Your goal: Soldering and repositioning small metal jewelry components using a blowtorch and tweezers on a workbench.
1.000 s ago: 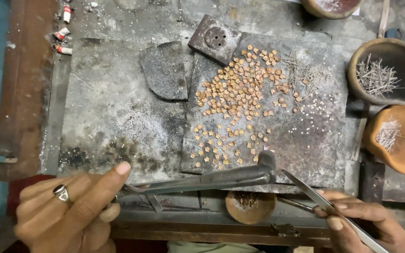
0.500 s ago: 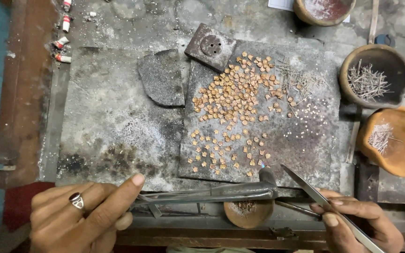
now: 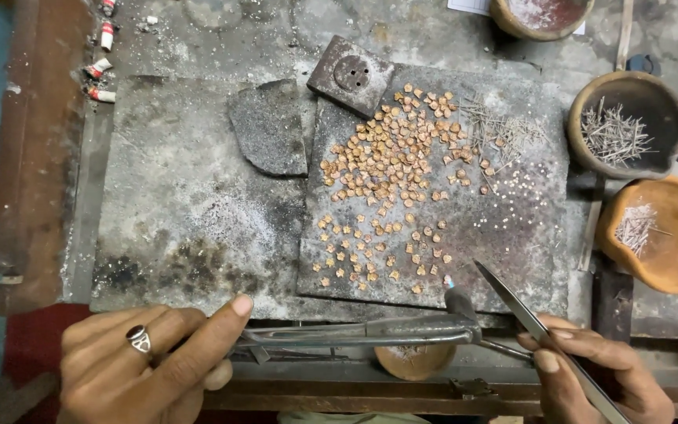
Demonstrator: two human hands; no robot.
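My left hand [image 3: 147,361], with a ring on one finger, holds a long metal blowtorch [image 3: 370,330] that lies level along the near edge of the bench; its nozzle tip points up at the dark slab [image 3: 512,235]. In my right hand [image 3: 590,373] I grip steel tweezers [image 3: 512,302], whose points reach toward the slab's near right part. Several small copper-coloured star-shaped pieces [image 3: 390,169] lie scattered over the slab, dense at the top and spread in loose rows lower down. Thin wire bits [image 3: 504,129] lie at the slab's upper right.
A clay bowl of thin wire pieces [image 3: 625,126] and an orange bowl [image 3: 657,232] stand at right. A small square block with holes [image 3: 352,74] and a curved dark slab piece [image 3: 268,126] sit at the top. A small round dish [image 3: 416,363] sits below the torch.
The view has shifted slightly. My left hand with the torch has drifted a little to the right and down; the tweezers stay near the slab's lower right.
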